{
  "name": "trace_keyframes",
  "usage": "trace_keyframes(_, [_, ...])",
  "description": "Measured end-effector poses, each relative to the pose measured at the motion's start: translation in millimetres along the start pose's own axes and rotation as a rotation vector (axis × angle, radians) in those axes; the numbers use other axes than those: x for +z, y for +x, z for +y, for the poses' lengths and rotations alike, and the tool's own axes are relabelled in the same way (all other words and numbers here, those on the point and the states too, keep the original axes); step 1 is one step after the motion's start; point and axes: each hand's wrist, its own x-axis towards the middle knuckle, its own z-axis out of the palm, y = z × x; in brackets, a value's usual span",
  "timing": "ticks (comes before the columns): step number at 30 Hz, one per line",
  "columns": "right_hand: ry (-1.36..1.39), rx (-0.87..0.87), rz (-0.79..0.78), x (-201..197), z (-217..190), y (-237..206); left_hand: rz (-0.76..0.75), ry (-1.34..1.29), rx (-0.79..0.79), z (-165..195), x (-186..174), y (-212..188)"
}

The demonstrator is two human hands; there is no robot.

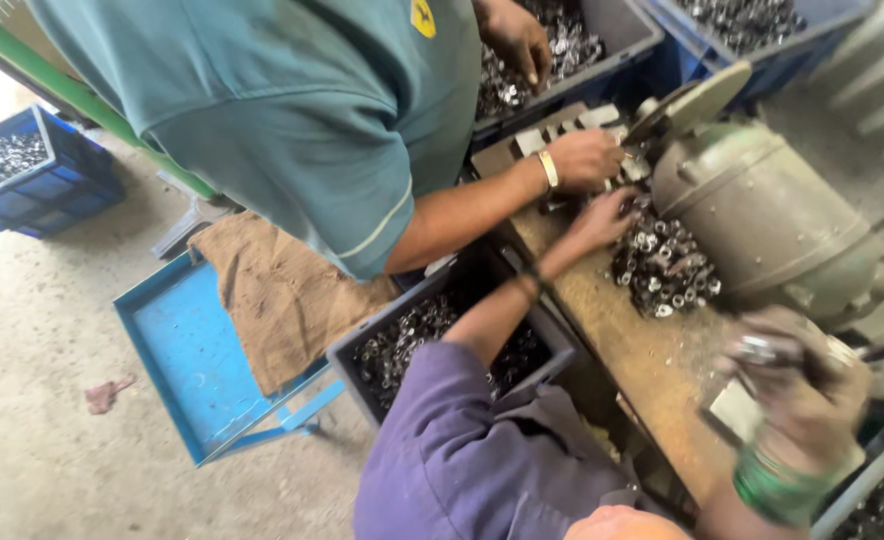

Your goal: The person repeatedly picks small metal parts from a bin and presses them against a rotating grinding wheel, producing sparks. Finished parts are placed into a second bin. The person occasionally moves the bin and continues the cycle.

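Note:
My left hand (pixel 602 215), at the end of a purple sleeve, reaches onto the near edge of a pile of small metal rings (pixel 667 270) on the wooden bench (pixel 652 370). Its fingertips are among the rings, and I cannot tell whether they hold one. My right hand (pixel 797 400), blurred and wearing green bangles, is raised at the right with its fingers closed around a shiny metal ring (pixel 762 350). A grey-green motor (pixel 772 215) with a grinding disc (pixel 687 100) stands just behind the pile.
A co-worker in a teal shirt (pixel 302 110) leans over the bench, one hand (pixel 582 158) at the disc, the other (pixel 517 40) in a grey crate of rings (pixel 622 30). Another grey crate (pixel 412 345), blue crates (pixel 32 170), a blue tray stool (pixel 192 360) and sacking (pixel 282 290) surround us.

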Motion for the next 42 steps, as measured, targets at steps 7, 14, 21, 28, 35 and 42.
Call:
trace_keyframes(7, [-0.98,0.281,0.217,-194.6,94.4,-76.9,-0.038,-1.241,-0.735,-9.1,18.9,-77.4])
trace_keyframes(14, [-1.245,0.374,0.593,-183.4,134.8,-133.1,-0.085,-0.767,-0.787,-7.5,20.3,-130.9])
trace_keyframes(21, [-1.416,0.091,0.737,-147.2,146.4,-121.4,-0.337,-1.075,-0.823,6.8,0.7,-179.1])
trace_keyframes(28, [-1.456,0.114,0.724,-144.3,152.7,-95.3,-0.703,-1.082,-0.909,53.9,32.2,-216.3])
trace_keyframes(35, [-1.48,0.144,0.761,-151.3,161.7,-78.4,-0.751,-1.049,-0.947,64.3,33.5,-215.0])
trace_keyframes(42, [-1.482,0.137,0.801,-149.7,161.3,-66.0,-0.688,-1.109,-0.915,65.5,17.3,-208.3])
